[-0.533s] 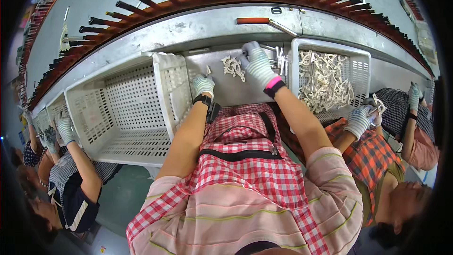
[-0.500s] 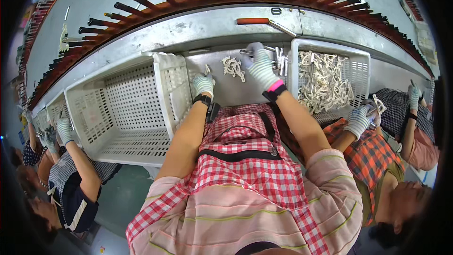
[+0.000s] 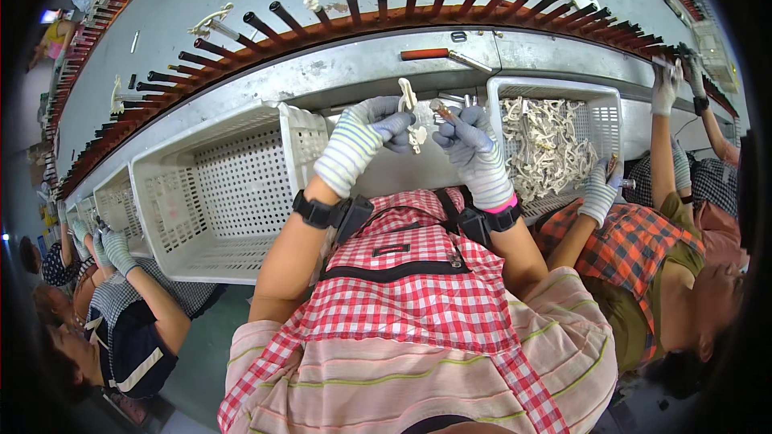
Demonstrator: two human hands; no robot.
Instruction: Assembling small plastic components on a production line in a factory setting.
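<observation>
My left hand, in a striped grey work glove, is raised in front of my chest and pinches a small whitish moulded part. My right hand, gloved the same way, is close beside it and holds a short dark rod with its tip towards the part. Both hands hover above the metal ledge between two white baskets. The right-hand white basket holds a heap of several whitish parts. The left-hand white basket looks empty.
A curved conveyor with several dark upright pegs runs along the far side; a few pegs carry whitish parts. A red-handled tool lies on the metal ledge. A person in a checked orange shirt works at my right; other gloved persons work at lower left.
Both hands have come back from the ledge and basket area and risen together in front of me, now holding the whitish part and the rod between them.
</observation>
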